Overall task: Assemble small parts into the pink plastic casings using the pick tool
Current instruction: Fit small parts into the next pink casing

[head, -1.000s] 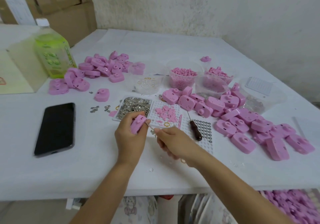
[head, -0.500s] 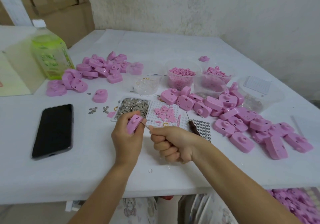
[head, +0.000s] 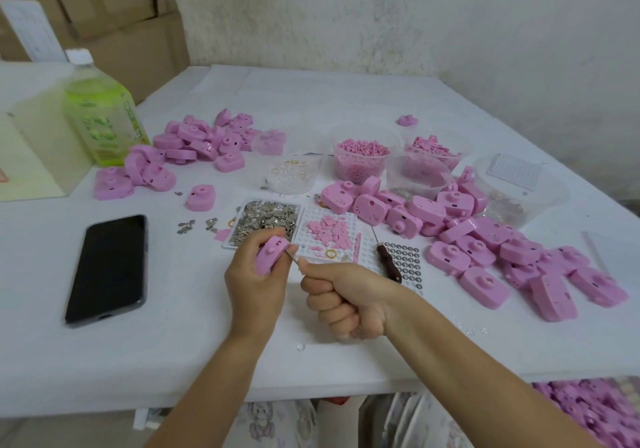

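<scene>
Head view, step: mid-insertion. Left hand grips one casing, held above the surface just in front of the metal-parts tray. Right hand is fisted round the pick. Its handle is hidden and only the thin tip shows, at the casing's edge. I can't tell whether a part is on the tip.

Next, I'd guess: seat the part with a short, steady push while the left hand braces the casing, then swap in a fresh casing.

Counts:
- 2 hands, both occupied
- 1 casing in hand
- 2 heaps of casings, left heap and right heap, dozens, too many to count
- 2 stray casings
- 1 spare pick lying on a washer sheet
- 2 trays, the second holding pink bits
- at least 5 clear tubs
- 1 phone
- 1 bottle
</scene>
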